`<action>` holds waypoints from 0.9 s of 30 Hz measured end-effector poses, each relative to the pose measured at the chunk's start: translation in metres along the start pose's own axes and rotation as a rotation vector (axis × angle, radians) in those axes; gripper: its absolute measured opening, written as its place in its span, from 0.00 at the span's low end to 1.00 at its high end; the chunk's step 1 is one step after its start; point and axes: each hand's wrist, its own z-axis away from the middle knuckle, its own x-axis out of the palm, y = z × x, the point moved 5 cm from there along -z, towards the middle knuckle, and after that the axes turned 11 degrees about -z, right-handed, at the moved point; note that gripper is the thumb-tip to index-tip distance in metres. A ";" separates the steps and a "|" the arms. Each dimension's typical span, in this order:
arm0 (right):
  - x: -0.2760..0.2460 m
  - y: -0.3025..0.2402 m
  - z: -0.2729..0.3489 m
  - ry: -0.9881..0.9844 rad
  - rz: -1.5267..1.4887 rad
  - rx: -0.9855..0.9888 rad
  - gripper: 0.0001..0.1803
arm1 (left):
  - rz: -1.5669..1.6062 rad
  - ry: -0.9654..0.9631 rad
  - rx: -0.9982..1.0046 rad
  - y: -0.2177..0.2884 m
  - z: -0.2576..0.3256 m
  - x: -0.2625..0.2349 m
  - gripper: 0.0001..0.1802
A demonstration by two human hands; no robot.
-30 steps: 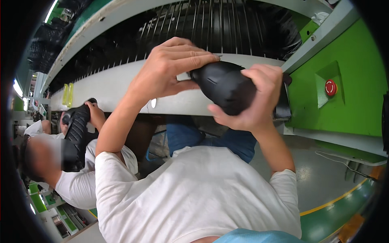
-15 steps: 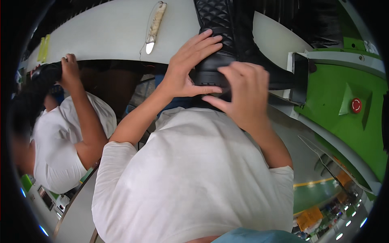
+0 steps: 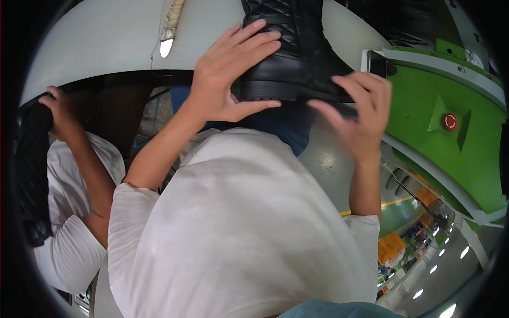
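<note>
A black boot (image 3: 297, 47) with a quilted shaft and a thick treaded sole stands on the edge of a white conveyor surface (image 3: 101, 42). My left hand (image 3: 228, 79) lies against its heel side, fingers spread flat over the leather and thumb along the underside of the sole. My right hand (image 3: 363, 114) hovers open just right of the sole's toe end, fingers apart, holding nothing. Both my forearms rise from my white shirt at the bottom of the head view.
A green machine housing (image 3: 424, 153) with a round red button (image 3: 449, 121) stands at the right. At the left, a co-worker in white lifts a hand (image 3: 58, 108) on a black boot (image 3: 32, 175). A pale strip (image 3: 172, 24) lies on the conveyor.
The boot has gone from being gripped in both my hands to standing upright on the white surface. My right hand has come off it and opened; my left hand stays on it.
</note>
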 end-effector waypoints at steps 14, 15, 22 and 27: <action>0.014 0.002 0.028 0.094 0.035 -0.213 0.19 | -0.062 -0.465 0.406 0.027 -0.086 0.054 0.61; 0.013 0.001 0.022 0.073 0.001 -0.192 0.17 | -0.055 -0.455 0.401 0.024 -0.086 0.054 0.59; 0.005 0.008 0.000 -0.088 -0.194 0.009 0.15 | 0.042 -0.423 0.378 0.030 -0.087 0.048 0.47; -0.003 0.013 -0.021 -0.159 -0.191 0.384 0.27 | 0.191 -0.467 0.362 0.025 -0.096 0.050 0.42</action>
